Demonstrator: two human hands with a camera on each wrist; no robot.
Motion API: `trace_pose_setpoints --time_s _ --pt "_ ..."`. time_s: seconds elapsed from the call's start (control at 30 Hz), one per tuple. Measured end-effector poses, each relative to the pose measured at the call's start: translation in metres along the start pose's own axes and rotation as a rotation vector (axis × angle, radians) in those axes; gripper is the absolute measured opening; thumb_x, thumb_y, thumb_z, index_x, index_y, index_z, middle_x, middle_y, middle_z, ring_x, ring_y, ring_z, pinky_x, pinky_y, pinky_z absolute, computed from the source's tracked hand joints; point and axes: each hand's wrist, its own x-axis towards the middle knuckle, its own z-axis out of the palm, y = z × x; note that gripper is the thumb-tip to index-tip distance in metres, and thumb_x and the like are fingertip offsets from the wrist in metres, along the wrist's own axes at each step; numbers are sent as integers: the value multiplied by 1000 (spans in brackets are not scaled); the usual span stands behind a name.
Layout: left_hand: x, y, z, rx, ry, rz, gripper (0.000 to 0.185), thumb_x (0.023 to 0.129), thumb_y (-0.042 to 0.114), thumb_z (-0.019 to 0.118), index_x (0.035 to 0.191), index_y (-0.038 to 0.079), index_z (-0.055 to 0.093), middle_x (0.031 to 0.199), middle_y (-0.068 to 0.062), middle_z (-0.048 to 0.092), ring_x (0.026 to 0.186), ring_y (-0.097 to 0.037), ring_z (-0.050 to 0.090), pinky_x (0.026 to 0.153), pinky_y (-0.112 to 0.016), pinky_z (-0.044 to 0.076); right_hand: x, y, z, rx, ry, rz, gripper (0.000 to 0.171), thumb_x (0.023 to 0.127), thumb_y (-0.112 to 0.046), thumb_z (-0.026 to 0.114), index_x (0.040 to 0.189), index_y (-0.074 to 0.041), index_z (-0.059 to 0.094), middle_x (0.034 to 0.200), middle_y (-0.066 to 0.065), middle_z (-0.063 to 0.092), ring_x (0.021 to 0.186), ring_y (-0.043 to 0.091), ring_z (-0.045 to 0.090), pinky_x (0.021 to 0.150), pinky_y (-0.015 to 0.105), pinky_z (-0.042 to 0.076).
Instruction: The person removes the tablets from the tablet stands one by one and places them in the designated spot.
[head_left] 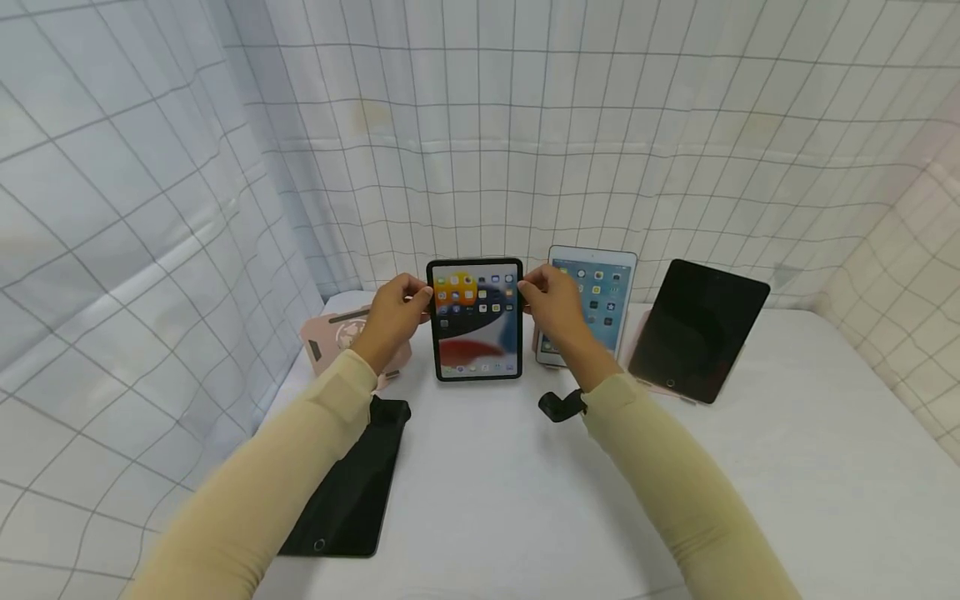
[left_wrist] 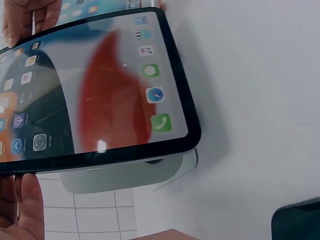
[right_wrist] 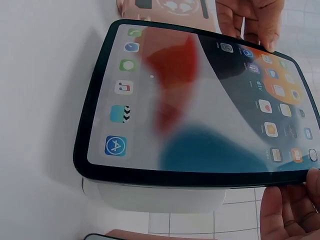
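Both left hand and right hand pinch the lit black-framed tablet by opposite long edges. Its long axis runs top-to-bottom between them, neither nearer.

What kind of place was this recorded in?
It looks like a small screened-off work area, perhaps for filming or demonstrations: grid-patterned cloth hangs behind and beside a white surface, which bears several tablets, among them a black-framed tablet and a white tablet.
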Motion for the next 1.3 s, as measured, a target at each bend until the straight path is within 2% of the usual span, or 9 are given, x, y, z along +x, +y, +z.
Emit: trace_pose_setpoints --time_s 0.13,0.5,0.8,0.97,1.3 --pt "-6 -2 -1 -12 -10 -19 20 105 21 51 116 4 53 120 -13 56 106 -27 61 91 -34 54 -6 3 2 43 -3 27 14 102 -14 58 107 -2 60 101 13 65 91 26 65 85 42 56" --pt "-25 -5 -10 31 -40 -14 23 105 22 51 118 4 53 118 -16 56 105 -30 61 93 -39 53 -26 4 8 112 2 74 13 101 -14 59 106 -2 61 99 13 65 89 25 66 78 33 58" --pt "-36 -9 -16 58 -77 -4 25 106 21 50 117 0 53 112 -18 57 98 -29 62 89 -40 55 -37 8 13 128 5 86 13 101 -12 59 107 -1 61 98 14 66 87 25 66 80 40 58" --pt "-42 -12 -20 70 -92 -4 26 106 21 50 117 -2 52 112 -18 57 97 -29 61 91 -44 53 -44 9 16 137 -18 73 12 101 -11 58 106 0 60 96 14 64 86 25 65 77 37 58" --pt "-51 -20 -23 83 -106 43 19 106 17 50 110 -1 54 107 -17 58 88 -25 60 84 -36 56 -54 12 17 145 -47 94 12 101 -10 58 106 1 61 94 15 64 83 25 66 76 40 58"
